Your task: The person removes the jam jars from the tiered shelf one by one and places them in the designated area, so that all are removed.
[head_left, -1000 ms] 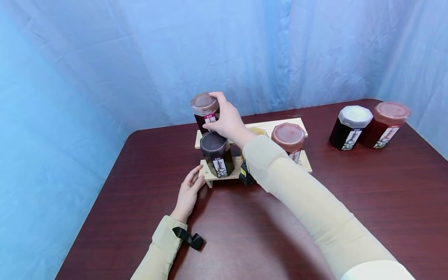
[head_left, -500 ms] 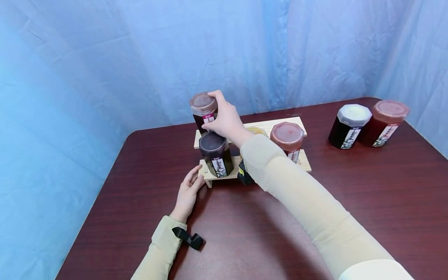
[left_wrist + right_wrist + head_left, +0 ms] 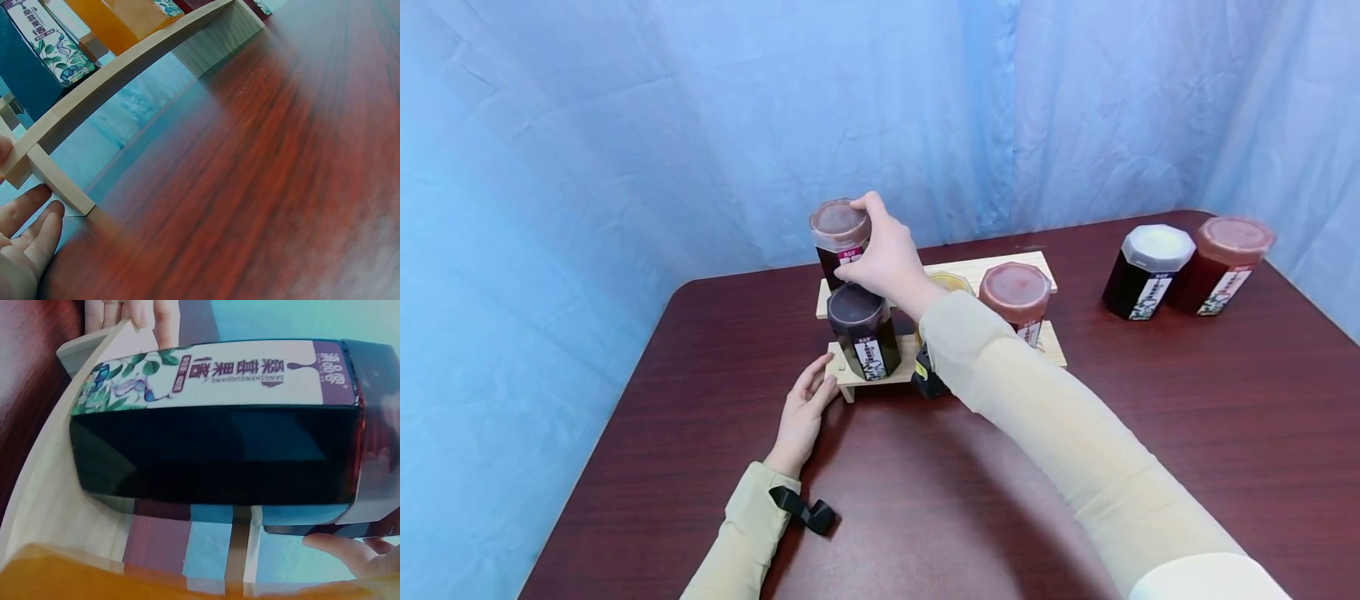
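At the back left of a two-tier wooden rack [image 3: 992, 268], my right hand [image 3: 891, 258] grips a dark jam jar [image 3: 833, 258] near its lid, thumb in front. The jar stands upright at the upper tier's left end; its base is hidden behind another dark jar [image 3: 868, 337] on the lower tier. That front jar fills the right wrist view, its label [image 3: 212, 378] showing. My left hand [image 3: 801, 417] touches the lower tier's left end with relaxed fingers. In the left wrist view, its fingers [image 3: 47, 234] lie beside the rack's leg [image 3: 62, 181].
On the lower tier also stand a yellow jar [image 3: 951, 282], partly behind my right sleeve, and a red jar [image 3: 1017, 292]. Farther right on the dark red table [image 3: 1187, 433] are a white-lidded dark jar [image 3: 1150, 271] and another red jar [image 3: 1221, 267]. Blue curtains [image 3: 775, 125] hang behind.
The view shifts only slightly. My right hand keeps its grip on the jar at the upper tier, and my left hand stays at the rack's end.
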